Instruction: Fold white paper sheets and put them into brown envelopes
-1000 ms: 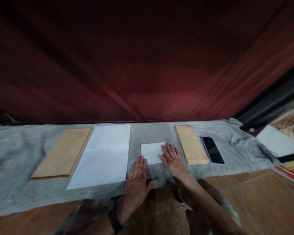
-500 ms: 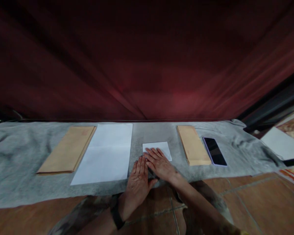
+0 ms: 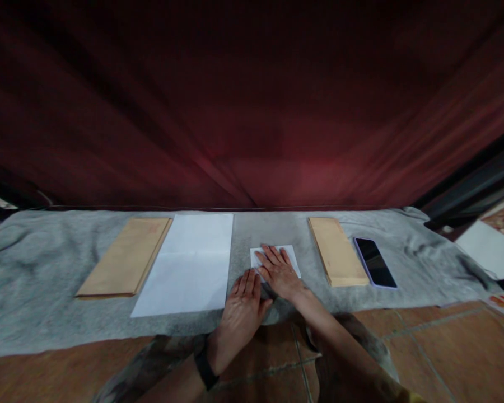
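Note:
A small white folded paper (image 3: 293, 258) lies on the grey cloth in front of me, its lower part covered by my hands. My right hand (image 3: 280, 275) presses flat on it, fingers stretched and slightly spread. Beside it, my left hand (image 3: 244, 302) lies with fingers straight and close together, its fingertips at the paper's lower left corner and the thumb pointing right. A dark band circles the left wrist. To the left is a large white sheet (image 3: 189, 263) with a faint crease across it.
A thick stack of brown envelopes (image 3: 126, 257) lies at the far left of the grey cloth (image 3: 33, 280). Narrower brown envelopes (image 3: 338, 252) and a phone (image 3: 374, 263) in a purple case are on the right. A dark red curtain (image 3: 252, 112) hangs behind; tiled floor (image 3: 453, 347) is nearest me.
My right hand has slid up and right across the small paper, away from the left hand it overlapped. The whole view has shifted slightly; the other items lie as before.

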Tool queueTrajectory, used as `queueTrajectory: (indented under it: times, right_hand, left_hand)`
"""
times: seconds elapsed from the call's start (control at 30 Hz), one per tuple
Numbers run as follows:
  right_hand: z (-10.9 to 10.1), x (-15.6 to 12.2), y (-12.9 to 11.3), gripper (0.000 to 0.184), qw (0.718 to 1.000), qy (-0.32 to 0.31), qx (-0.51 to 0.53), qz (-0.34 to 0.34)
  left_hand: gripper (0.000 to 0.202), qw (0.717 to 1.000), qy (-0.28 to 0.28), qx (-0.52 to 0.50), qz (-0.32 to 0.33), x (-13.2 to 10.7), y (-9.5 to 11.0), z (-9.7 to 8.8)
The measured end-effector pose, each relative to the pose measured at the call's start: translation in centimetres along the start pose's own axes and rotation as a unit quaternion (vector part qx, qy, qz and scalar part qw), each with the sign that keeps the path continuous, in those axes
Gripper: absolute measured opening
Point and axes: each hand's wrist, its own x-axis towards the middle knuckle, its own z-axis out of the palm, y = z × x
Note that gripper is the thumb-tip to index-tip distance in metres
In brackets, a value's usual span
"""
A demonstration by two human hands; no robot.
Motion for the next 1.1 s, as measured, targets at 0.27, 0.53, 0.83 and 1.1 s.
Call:
queueTrajectory:
  times: [0.27, 0.53, 0.83, 1.1]
  right_hand:
    - [-3.3, -3.0, 3.5, 0.078, 0.995, -0.091, 0.028, -0.02]
    - [-3.4, -4.0, 3.2, 0.063, 0.998, -0.044, 0.008, -0.048]
    - [-3.5, -3.8, 3.8, 0.048, 0.998, -0.035, 0.016, -0.051]
    - [-3.9, -3.8, 3.7, 0.049, 0.997, -0.04, 0.001, -0.062]
  left_hand:
    - [0.05, 0.985, -0.01, -0.157, -0.07, 3.0, -2.6, 0.3]
    - [0.041, 0.935, 0.057, -0.316, -0.152, 4.7, -2.3, 0.0]
    - [0.038, 0.875, 0.052, -0.421, -0.233, 5.7, -3.6, -0.2]
    - [0.045, 0.81, 0.034, -0.507, -0.293, 5.6, -2.9, -1.1]
